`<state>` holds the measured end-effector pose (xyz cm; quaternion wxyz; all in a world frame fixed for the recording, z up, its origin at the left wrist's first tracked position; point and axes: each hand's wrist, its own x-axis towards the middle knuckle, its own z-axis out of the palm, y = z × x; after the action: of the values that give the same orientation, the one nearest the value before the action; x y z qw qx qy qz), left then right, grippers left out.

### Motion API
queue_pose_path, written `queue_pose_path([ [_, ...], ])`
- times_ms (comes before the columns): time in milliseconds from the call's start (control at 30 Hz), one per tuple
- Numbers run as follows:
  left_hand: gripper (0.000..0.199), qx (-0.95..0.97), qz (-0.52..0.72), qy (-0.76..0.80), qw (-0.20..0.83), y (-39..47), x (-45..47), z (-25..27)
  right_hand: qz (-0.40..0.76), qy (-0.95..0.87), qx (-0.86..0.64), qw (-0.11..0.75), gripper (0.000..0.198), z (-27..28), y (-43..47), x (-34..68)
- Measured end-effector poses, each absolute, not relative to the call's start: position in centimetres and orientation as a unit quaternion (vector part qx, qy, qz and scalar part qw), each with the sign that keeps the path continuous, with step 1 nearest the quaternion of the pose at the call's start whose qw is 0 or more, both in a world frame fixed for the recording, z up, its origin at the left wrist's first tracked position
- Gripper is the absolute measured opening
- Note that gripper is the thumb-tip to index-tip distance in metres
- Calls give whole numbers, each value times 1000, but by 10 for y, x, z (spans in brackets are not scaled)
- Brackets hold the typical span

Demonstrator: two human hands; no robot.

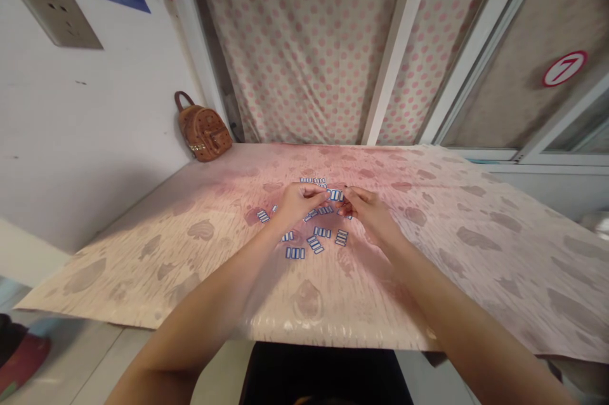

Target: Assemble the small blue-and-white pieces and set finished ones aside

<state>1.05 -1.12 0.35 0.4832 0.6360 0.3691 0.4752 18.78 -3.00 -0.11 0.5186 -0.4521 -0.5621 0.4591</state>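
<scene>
Between my two hands is a small blue-and-white striped piece (335, 195), raised a little above the table. The fingertips of my left hand (299, 203) pinch its left end. My right hand (365, 207) grips the right end with thumb and fingers closed. Several more striped pieces of the same look lie scattered below and around the hands, such as one near the front (295, 253), a tilted one (314, 244) and one to the right (341, 237). A few are partly covered by my hands and left forearm. Their material is too small to tell.
A patterned pinkish cloth covers the table (309, 303). A brown backpack (205, 132) stands at the far left corner against the wall. Behind the table hangs a dotted curtain (304, 43) beside white-framed panels. A wall socket (59, 16) is at the upper left.
</scene>
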Motion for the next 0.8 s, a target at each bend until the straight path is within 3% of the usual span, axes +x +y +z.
queue_pose_path([
  [233,18,617,472,391,494,-10,12,1,385,-613,-454,520,33,0,-30,187],
  [467,21,579,473,392,536,-9,12,2,382,-626,-442,517,20,1,-32,186],
  [800,19,599,466,398,515,-8,8,6,396,-617,-447,512,21,-5,-27,189],
])
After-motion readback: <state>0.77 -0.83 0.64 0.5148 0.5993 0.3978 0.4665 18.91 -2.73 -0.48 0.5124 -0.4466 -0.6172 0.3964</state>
